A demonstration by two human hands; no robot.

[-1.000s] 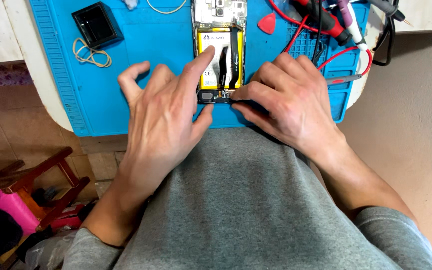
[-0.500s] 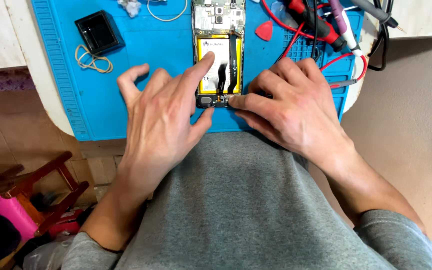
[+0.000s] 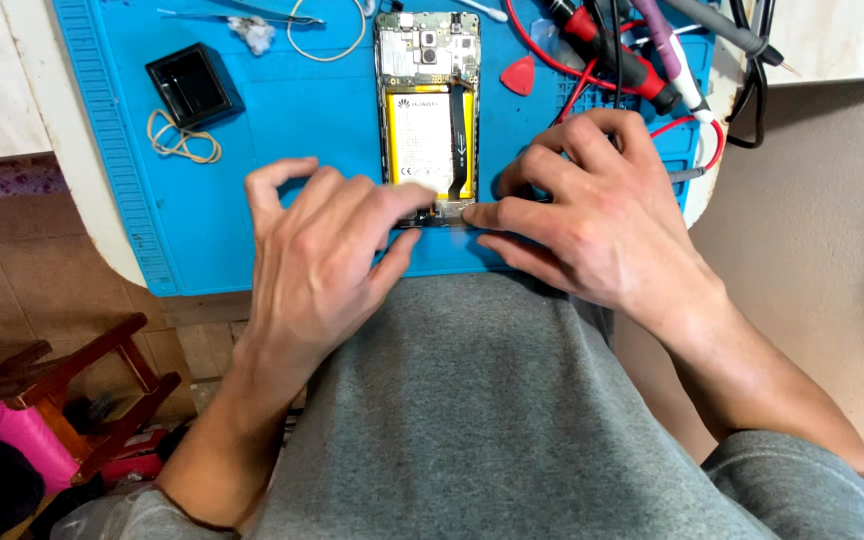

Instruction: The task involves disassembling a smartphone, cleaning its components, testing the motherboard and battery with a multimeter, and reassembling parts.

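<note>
Your worktop [image 3: 27, 80] carries a blue mat [image 3: 282, 140] that covers its near edge, giving small parts a soft bed with ridged borders, which looks meant to stop them rolling off. On the mat lies the phone [image 3: 428, 110], back cover off, long axis pointing away from you, its bottom end nearest your body so both hands can meet there. The yellow-edged battery [image 3: 422, 135] fills its middle and a dark flex strip [image 3: 459, 140] runs down its right side.

Your left hand [image 3: 327, 250] rests palm-down on the mat, thumb lifted, its forefinger stretched to press on the phone's lower end, apparently to steady it; its fingers hold nothing that shows. Your right hand [image 3: 592, 215] comes in from the other side, fingers curled, forefinger and thumb pinched together at the same lower edge. Whether a small part or tool sits between them, you cannot tell from here.

Pushed out of the way toward the far side are red and purple probes [image 3: 632, 60] with their leads, a black tray [image 3: 194, 85], a tan band [image 3: 182, 140] and a red pick [image 3: 519, 75].
</note>
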